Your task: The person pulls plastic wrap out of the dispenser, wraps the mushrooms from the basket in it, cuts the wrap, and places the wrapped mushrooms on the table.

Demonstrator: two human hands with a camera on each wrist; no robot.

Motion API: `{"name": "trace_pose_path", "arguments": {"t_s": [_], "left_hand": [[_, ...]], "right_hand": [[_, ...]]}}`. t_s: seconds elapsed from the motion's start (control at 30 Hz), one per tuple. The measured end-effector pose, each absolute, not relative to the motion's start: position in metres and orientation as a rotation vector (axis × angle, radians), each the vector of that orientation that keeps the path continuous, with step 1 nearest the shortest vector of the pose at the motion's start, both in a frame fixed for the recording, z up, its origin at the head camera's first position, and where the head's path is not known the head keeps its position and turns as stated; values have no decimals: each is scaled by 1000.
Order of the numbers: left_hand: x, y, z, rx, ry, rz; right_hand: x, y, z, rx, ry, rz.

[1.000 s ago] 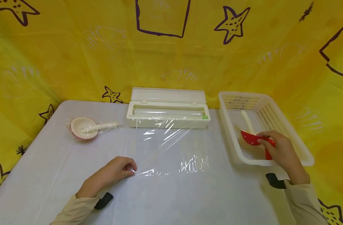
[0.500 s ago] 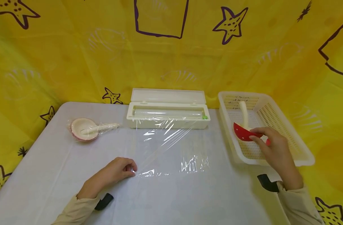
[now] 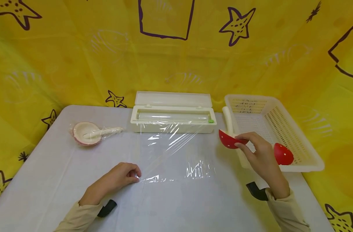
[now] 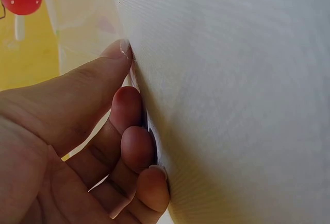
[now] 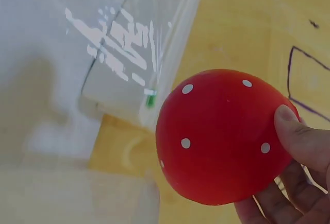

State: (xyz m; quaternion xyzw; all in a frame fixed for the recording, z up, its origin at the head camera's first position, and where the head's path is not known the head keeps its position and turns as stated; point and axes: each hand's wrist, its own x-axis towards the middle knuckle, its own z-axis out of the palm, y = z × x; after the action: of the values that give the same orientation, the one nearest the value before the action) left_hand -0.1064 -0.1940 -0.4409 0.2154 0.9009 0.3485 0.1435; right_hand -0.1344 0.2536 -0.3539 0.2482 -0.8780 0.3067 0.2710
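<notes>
My right hand [image 3: 259, 154] pinches the bowl rim of a red ladle [image 3: 229, 140] with white dots and a pale handle, held at the basket's left edge. In the right wrist view the ladle's rounded underside [image 5: 221, 136] shows, with thumb and fingers at its edge. My left hand [image 3: 115, 178] pinches the near left corner of a sheet of cling film [image 3: 170, 161], low over the table. The sheet runs out of a white dispenser box [image 3: 173, 128] with its lid raised and a roll inside. A second red dotted piece [image 3: 283, 154] lies in the basket.
A white plastic basket [image 3: 312, 158] stands at the right of the white-covered table [image 3: 176, 206]. At the left lies a ladle wrapped in film [image 3: 88, 132], pink outside and cream inside. Behind hangs a yellow patterned cloth [image 3: 176, 64].
My right hand has lifted the red ladle out of the basket and carried it left past the rim, uncovering the other red piece. The left hand has stayed at the film corner.
</notes>
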Motion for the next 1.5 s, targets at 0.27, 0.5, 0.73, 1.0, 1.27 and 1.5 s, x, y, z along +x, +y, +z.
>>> {"name": "trace_pose_path", "arguments": {"t_s": [0.27,0.5,0.73,1.0,1.27,1.5], "left_hand": [[-104,-194,-438,624,2593,1011],[-102,-193,-438,614,2575,1021],[-102,-193,-438,584,2569,1002],[-102,-193,-438,607,2576,1014],[-103,-194,-439,630,2588,1020],[-104,-193,-439,637,2596,1007]], "right_hand": [[-136,222,-371,730,-2388,926],[-138,194,-388,758,-2364,1066],[-135,166,-396,696,-2396,1163],[-135,133,-407,640,-2343,1352],[-141,108,-416,612,-2329,1500],[-145,95,-418,563,-2367,1620]]}}
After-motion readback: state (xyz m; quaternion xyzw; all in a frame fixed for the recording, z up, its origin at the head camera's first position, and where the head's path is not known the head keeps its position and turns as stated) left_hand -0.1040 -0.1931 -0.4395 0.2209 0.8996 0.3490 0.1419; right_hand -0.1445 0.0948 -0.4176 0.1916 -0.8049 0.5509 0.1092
